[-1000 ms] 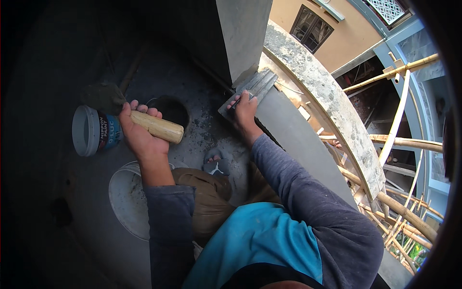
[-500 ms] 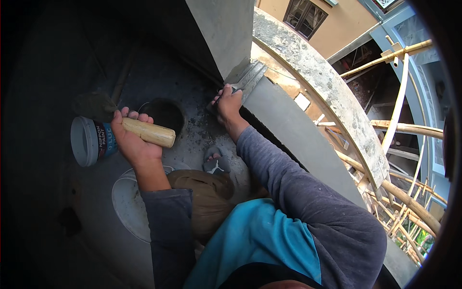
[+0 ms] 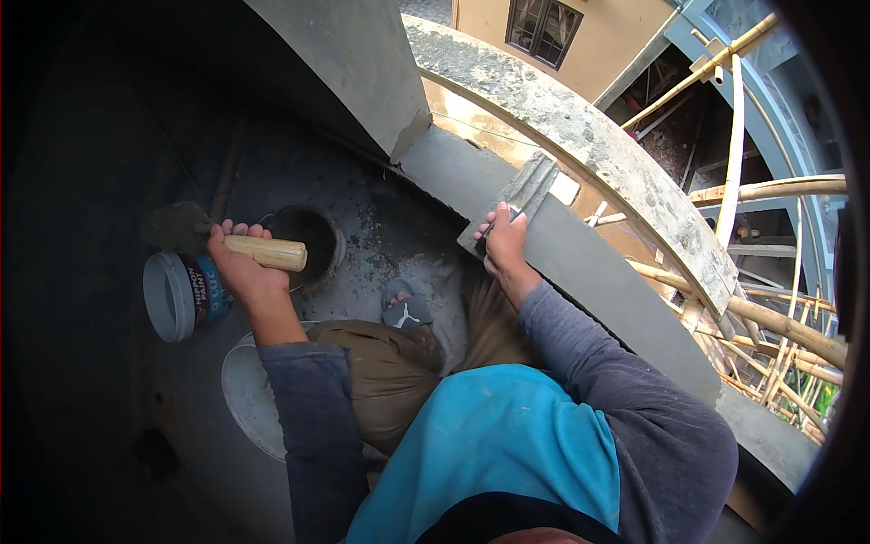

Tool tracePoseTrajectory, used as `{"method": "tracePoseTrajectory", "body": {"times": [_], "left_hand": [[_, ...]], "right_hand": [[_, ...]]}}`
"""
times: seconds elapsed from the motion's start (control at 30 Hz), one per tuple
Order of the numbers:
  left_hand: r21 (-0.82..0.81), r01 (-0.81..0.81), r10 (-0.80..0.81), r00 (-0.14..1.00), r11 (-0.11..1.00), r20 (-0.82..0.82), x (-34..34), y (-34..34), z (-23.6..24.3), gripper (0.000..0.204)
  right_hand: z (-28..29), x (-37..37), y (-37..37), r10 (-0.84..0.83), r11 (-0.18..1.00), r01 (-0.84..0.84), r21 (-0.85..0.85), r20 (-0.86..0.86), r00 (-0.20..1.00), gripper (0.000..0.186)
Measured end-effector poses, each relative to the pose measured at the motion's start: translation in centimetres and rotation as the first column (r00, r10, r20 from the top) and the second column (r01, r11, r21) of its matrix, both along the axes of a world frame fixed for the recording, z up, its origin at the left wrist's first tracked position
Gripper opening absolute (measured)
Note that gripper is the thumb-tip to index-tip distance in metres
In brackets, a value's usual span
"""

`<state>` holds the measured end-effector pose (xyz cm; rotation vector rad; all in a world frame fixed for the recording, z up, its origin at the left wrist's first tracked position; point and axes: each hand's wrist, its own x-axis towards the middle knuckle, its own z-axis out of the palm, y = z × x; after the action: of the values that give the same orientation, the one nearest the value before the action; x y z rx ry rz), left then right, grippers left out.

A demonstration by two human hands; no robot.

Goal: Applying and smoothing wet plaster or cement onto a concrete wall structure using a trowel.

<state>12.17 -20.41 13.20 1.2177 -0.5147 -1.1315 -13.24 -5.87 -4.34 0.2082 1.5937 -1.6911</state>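
Observation:
My left hand [image 3: 254, 279] is wrapped round the thick wooden handle of a trowel [image 3: 279, 254]; its dark blade points to the left, above a paint bucket. My right hand [image 3: 507, 249] grips a grey, mortar-stained plastering float [image 3: 531, 186]. The float lies across the top of a smooth grey cement ledge [image 3: 603, 272], just right of the base of a plastered pillar [image 3: 362, 68]. My right fingers hide most of the float's handle.
On the dim floor at left stand a white-and-blue paint bucket [image 3: 168, 295], a dark bucket [image 3: 313, 245] and a white bucket [image 3: 245, 390] by my knee. Mortar crumbs lie near my sandalled foot [image 3: 405, 308]. Beyond the ledge are a curved concrete rim [image 3: 580, 127], a drop and bamboo scaffolding [image 3: 734, 163].
My right hand has drawn the float along the ledge, away from the pillar, to the right and nearer to me. My left hand keeps the trowel in about the same place. The view has shifted.

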Motion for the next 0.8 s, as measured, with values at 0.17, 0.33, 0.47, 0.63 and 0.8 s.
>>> {"method": "tracePoseTrajectory", "body": {"times": [0.17, 0.33, 0.47, 0.63, 0.8], "left_hand": [[-0.002, -0.050, 0.050, 0.999, 0.999, 0.000, 0.9, 0.5, 0.9, 0.031], [-0.034, -0.070, 0.070, 0.997, 0.997, -0.019, 0.6, 0.8, 1.6, 0.032], [-0.003, -0.042, 0.042, 0.996, 0.999, -0.075, -0.5, 1.1, 0.9, 0.036], [-0.004, -0.028, 0.028, 0.999, 1.000, -0.044, -1.1, 1.4, 1.3, 0.035], [-0.032, -0.054, 0.053, 0.998, 0.998, -0.026, -0.9, 0.8, 1.5, 0.031]], "right_hand": [[-0.2, -4.6, 8.1, -0.222, 0.968, 0.231, 0.095, -0.093, 0.971, 0.023], [2.5, -1.5, 5.3, 0.057, 0.996, -0.062, -0.064, -0.081, 0.995, 0.021], [1.7, 3.2, -3.7, 0.274, 0.941, -0.275, -0.195, -0.036, 0.961, 0.020], [-0.3, 7.1, -12.0, 0.238, 0.952, -0.223, -0.210, 0.051, 0.970, 0.021], [-0.3, 7.6, -12.1, 0.199, 0.978, -0.198, -0.060, 0.019, 0.980, 0.022]]}}
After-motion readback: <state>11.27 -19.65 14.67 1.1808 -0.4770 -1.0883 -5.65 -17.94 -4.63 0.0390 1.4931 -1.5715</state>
